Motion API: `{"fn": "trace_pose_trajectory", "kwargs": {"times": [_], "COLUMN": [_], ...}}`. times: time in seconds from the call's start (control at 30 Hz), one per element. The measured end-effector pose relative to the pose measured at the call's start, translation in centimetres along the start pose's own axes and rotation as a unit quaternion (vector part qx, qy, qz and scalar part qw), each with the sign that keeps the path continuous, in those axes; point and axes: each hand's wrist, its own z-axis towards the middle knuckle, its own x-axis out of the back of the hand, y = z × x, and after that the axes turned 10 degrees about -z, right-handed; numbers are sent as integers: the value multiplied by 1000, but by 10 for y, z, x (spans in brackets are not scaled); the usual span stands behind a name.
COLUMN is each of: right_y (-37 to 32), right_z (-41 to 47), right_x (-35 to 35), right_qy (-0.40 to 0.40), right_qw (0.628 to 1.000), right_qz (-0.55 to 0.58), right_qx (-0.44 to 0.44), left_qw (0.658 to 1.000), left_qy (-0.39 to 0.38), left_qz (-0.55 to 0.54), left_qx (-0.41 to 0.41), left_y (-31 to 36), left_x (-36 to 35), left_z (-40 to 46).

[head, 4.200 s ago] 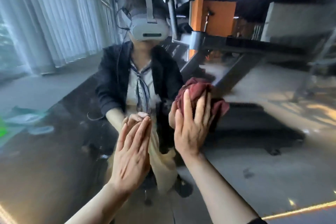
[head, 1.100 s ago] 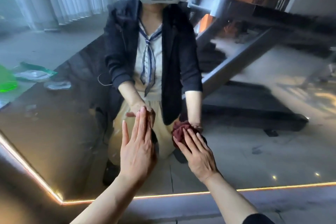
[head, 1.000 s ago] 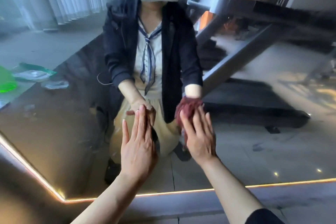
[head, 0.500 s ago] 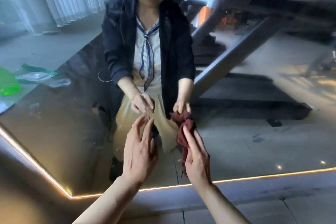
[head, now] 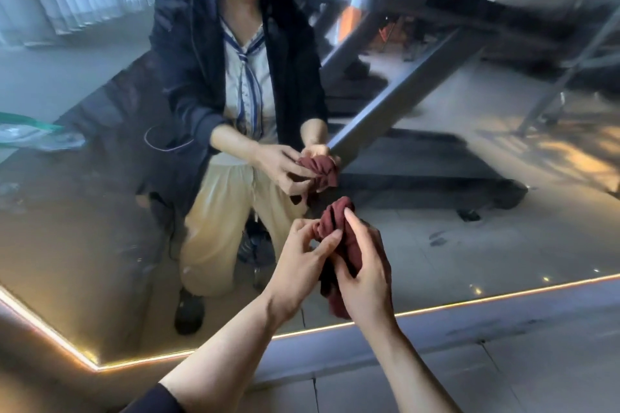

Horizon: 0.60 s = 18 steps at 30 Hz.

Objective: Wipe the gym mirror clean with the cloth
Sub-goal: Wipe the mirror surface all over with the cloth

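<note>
So the cloth (head: 339, 238) is bunched up between both our hands, just off the mirror (head: 469, 211). Left hand (head: 302, 265) pinches it, right hand (head: 364, 271) wraps it. We'd fold it flat before pressing on again, probably.

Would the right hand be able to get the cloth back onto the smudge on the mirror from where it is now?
Probably yes. The right hand grips the cloth just off the mirror, and nothing stands between it and the smudge to its right. The left hand also pinches the cloth.
</note>
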Motion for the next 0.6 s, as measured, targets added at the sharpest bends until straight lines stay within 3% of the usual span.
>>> {"fn": "trace_pose_trajectory", "kwargs": {"times": [0.1,0.17,0.27,0.37,0.47,0.53,0.6], "right_y": [6,13,25,19,-11,-39,-68], "right_z": [-3,7,48,79,72,53,33], "right_x": [2,2,6,-10,-58,-94,-123], "right_qy": [46,141,283,318,347,336,271], "right_qw": [998,985,939,918,918,937,960], "right_qz": [5,-24,-46,-23,-25,-42,-73], "right_qx": [-53,-98,-191,-236,-189,-90,24], "left_qw": [977,941,898,861,845,833,825], "left_qy": [-7,2,100,205,288,327,357], "left_qz": [205,311,366,396,385,374,357], "left_qx": [-54,-136,-222,-245,-235,-243,-253], "left_y": [-5,-6,-1,5,6,7,10], "left_x": [-1,6,32,63,90,102,109], "left_z": [5,2,-8,-14,-17,-18,-18]}}
